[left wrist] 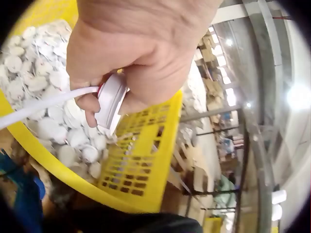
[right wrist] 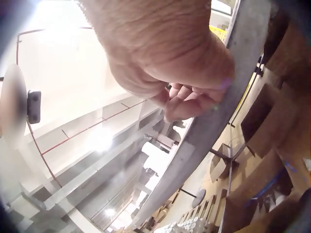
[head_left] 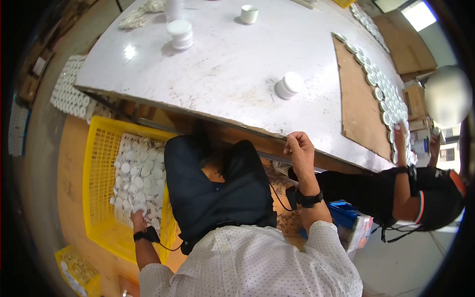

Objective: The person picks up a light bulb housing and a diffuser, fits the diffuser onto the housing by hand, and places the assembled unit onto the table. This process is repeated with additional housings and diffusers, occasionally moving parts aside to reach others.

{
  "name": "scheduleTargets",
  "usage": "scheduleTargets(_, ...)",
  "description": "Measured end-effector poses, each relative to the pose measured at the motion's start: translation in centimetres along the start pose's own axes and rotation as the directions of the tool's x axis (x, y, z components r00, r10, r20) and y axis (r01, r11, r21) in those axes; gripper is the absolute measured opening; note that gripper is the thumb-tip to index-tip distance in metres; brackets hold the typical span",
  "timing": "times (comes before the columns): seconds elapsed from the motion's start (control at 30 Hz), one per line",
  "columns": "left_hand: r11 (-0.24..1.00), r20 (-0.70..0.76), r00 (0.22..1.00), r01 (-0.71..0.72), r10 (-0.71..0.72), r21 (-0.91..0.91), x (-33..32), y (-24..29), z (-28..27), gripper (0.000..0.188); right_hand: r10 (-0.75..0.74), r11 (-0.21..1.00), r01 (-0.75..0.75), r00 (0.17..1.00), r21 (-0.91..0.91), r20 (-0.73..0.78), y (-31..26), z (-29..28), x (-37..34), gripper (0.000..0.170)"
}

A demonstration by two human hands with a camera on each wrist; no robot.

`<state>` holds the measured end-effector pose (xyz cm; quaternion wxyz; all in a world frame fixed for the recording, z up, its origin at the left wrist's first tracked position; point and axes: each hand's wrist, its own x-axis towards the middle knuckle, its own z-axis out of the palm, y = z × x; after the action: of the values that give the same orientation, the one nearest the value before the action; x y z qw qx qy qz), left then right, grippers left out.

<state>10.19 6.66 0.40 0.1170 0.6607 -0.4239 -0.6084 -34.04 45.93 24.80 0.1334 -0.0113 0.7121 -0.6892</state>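
Down in the yellow crate at the left, my left hand (head_left: 138, 220) pinches a white round disc (left wrist: 111, 101) between thumb and fingers. A white strip (left wrist: 53, 101) runs from beside the disc toward the left edge of the left wrist view. Many similar white discs (head_left: 141, 171) lie heaped beneath the hand in the yellow crate (head_left: 96, 185). My right hand (head_left: 301, 152) is by the table's front edge, its fingers loosely curled and nothing visible in them. The nearest thing on the table is a short stack of white discs (head_left: 290, 85).
The pale table (head_left: 222, 69) also bears another white stack (head_left: 180, 34), a small white roll (head_left: 249, 14) and a brown board (head_left: 363, 109) with rows of white rings beside it. Another person (head_left: 425, 195) reaches over those rings from the right. A smaller yellow crate (head_left: 91, 284) stands lower left.
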Motion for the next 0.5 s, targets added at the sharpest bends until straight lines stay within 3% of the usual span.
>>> scheduleTargets(0.03, 0.997, 0.032, 0.998, 0.044, -0.046, 0.068, -0.5, 0.1, -0.9, 0.039, -0.009, 1.000, 0.009, 1.000, -0.003, -0.020, -0.2, -0.3, 0.2, 0.012)
scheduleTargets(0.1, 0.968, -0.157, 0.977, 0.175, -0.147, 0.180, 0.3, -0.9, -1.8, 0.041, -0.034, 0.999, 0.033, 0.998, -0.023, -0.049, -0.7, -1.5, 0.6, 0.012)
scheduleTargets(0.17, 0.967, -0.282, 0.955, 0.157, -0.096, 0.200, 0.6, -1.9, -1.6, 0.046, -0.079, 0.992, 0.067, 0.991, -0.104, -0.111, -1.2, -2.4, 1.3, 0.011)
scheduleTargets(0.2, 0.953, -0.266, 0.959, 0.171, -0.102, 0.250, 0.6, -1.7, -1.4, 0.063, -0.111, 0.981, 0.085, 0.983, -0.174, -0.145, -1.4, -2.9, 1.9, 0.011)
scheduleTargets(0.23, 0.954, -0.254, 0.962, 0.165, -0.100, 0.252, 1.5, -2.3, -1.1, 0.063, -0.119, 0.980, 0.091, 0.981, -0.178, -0.154, -1.5, -3.5, 2.7, 0.011)
scheduleTargets(0.3, 0.919, -0.156, 0.988, 0.079, -0.020, 0.386, 3.1, -3.2, -1.1, 0.058, -0.302, 0.887, 0.200, 0.933, -0.416, -0.197, -1.9, -5.4, 4.5, 0.012)
scheduleTargets(0.37, 0.942, -0.142, 0.989, 0.018, 0.032, 0.336, 2.8, -3.4, 0.8, 0.051, -0.460, 0.748, 0.255, 0.864, -0.613, -0.202, -2.7, -7.3, 6.4, 0.021)
scheduleTargets(0.43, 0.851, -0.033, 0.963, -0.220, 0.267, 0.477, 4.4, -4.8, 2.0, 0.044, -0.562, 0.594, 0.225, 0.803, -0.772, -0.199, -3.9, -8.9, 8.2, 0.033)
scheduleTargets(0.47, 0.843, -0.002, 0.971, -0.208, 0.241, 0.496, 4.0, -4.4, 2.7, 0.037, -0.565, 0.597, 0.230, 0.801, -0.769, -0.199, -4.2, -10.1, 9.6, 0.033)
scheduleTargets(0.5, 0.844, -0.005, 0.969, -0.213, 0.248, 0.493, 3.0, -3.7, 3.8, 0.037, -0.627, 0.486, 0.215, 0.761, -0.847, -0.167, -4.1, -11.4, 11.3, 0.042)
